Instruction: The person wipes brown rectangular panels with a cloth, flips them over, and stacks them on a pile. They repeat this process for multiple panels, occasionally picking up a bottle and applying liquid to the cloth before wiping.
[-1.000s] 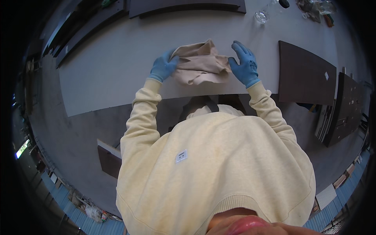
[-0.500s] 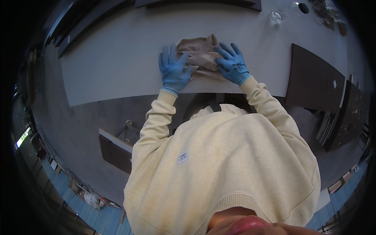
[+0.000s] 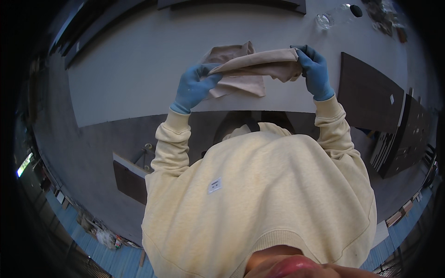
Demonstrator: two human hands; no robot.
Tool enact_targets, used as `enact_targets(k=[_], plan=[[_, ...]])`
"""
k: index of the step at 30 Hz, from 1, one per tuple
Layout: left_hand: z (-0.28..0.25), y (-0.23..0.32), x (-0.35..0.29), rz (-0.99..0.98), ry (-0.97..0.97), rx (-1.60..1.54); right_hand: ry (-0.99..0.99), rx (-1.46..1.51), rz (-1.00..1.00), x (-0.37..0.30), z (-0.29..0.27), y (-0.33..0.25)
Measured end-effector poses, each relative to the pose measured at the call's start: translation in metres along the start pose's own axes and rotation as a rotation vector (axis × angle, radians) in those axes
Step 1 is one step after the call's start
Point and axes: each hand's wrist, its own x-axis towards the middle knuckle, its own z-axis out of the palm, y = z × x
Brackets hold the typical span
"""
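Note:
A beige-pink cloth (image 3: 262,60) is stretched between my two hands above the pale tabletop (image 3: 134,78). My left hand (image 3: 192,85), in a blue glove, pinches its left end. At the other end, my right hand (image 3: 316,72), gloved the same way, grips the cloth's right corner with the fingers wrapped over it. The raised part hangs in a loose fold between them. More of the cloth lies crumpled on the table behind and below that fold; whether it is one piece or two I cannot tell.
A dark brown panel (image 3: 371,92) lies at the table's right end. Clear plastic bottle (image 3: 325,20) stands at the far right, beside a black round object (image 3: 356,10). Long dark boards (image 3: 232,3) run along the far edge. Another brown panel (image 3: 130,178) sits low at left.
Both hands were lying on the crumpled cloth with fingers spread. Now they have moved apart, closed on it and lifted part of it, stretching it sideways.

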Motion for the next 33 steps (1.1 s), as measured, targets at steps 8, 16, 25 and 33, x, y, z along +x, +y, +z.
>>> enact_targets(k=[8, 16, 25, 33], plan=[[0.07, 0.003, 0.015, -0.593, -0.169, -0.515, -0.586, 0.909, 0.471, -0.016, -0.079, 0.03], [0.111, -0.016, 0.014, -0.879, -0.299, -0.707, 0.101, 0.132, 0.552, -0.042, -0.109, 0.081], [0.144, 0.046, 0.022, -0.743, -0.521, -1.144, 0.051, 1.07, 0.623, -0.058, -0.033, 0.126], [0.134, 0.086, 0.089, -0.292, -0.233, -0.519, 0.463, 0.332, -0.159, -0.01, -0.108, 0.011]])
